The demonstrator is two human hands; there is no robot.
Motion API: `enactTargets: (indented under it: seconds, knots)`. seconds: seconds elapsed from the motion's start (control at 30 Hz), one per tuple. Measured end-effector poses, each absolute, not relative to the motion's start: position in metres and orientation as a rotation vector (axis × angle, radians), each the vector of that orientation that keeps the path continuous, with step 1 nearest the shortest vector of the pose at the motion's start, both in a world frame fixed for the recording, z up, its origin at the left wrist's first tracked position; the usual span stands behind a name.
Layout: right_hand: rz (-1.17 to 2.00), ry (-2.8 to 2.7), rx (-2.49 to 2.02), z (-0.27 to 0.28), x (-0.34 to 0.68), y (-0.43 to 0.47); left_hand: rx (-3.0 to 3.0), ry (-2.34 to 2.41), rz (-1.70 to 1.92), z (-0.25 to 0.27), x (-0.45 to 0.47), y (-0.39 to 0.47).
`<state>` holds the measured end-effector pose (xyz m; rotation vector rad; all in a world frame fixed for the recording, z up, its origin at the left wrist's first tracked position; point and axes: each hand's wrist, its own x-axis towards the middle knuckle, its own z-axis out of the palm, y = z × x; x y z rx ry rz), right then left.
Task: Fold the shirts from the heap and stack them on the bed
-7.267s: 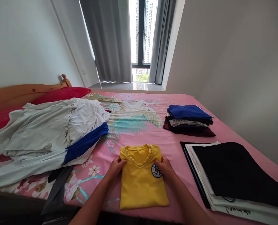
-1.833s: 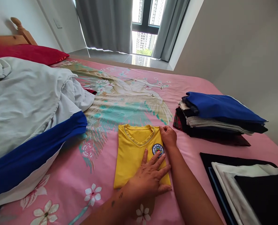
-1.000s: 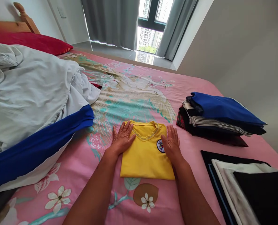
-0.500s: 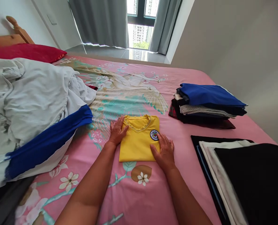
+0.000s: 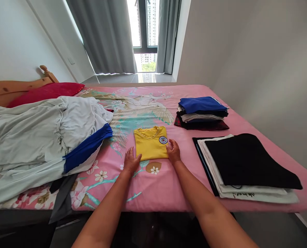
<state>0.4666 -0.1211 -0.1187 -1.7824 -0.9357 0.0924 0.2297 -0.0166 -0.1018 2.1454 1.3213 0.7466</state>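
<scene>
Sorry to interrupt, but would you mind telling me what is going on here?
A person's left hand is at the near left corner of a folded yellow shirt lying on a pink bedspread, and the right hand is at its right edge, near the round badge. On the right lie a blue-topped stack of folded clothes and, nearer, a black-topped stack. On the left is a loose pile of pale clothing.

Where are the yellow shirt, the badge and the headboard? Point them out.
Yellow shirt (image 5: 150, 147): head view, middle of its folded front.
Badge (image 5: 163, 140): head view, its centre.
Headboard (image 5: 12, 89): head view, bare wood of its visible part.
</scene>
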Motion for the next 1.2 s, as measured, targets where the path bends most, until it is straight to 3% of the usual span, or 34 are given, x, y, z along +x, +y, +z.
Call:
enactTargets:
  seconds: [0.13,0.3,0.53,0.8,0.9,1.07,1.2]
  knots:
    - [0.081,-0.872,-1.75,-0.118,0.456,-0.144,2.209,1.398,0.809,-0.099,0.221,-0.038]
    - [-0.132,-1.279,-1.851,-0.116,0.432,-0.178,2.05,1.344,0.93,-0.096,0.202,-0.065]
    - [-0.142,-1.448,-2.116,-0.104,0.425,-0.175,1.342,1.161,1.01,-0.085,0.196,-0.135]
    - [-0.234,-1.456,-2.073,-0.075,0.401,-0.202,0.443,0.729,0.614,-0.048,0.247,-0.195]
    - [-0.276,-1.48,-1.975,-0.064,0.376,-0.239,0.29,0.609,0.628,-0.045,0.256,-0.2]
    - [0.006,-1.344,-1.769,-0.069,0.33,-0.329,0.081,0.735,0.823,-0.052,0.253,-0.209]
    - [0.675,-0.659,-1.582,-0.086,0.306,-0.369,0.028,0.819,0.838,-0.044,0.23,-0.223]
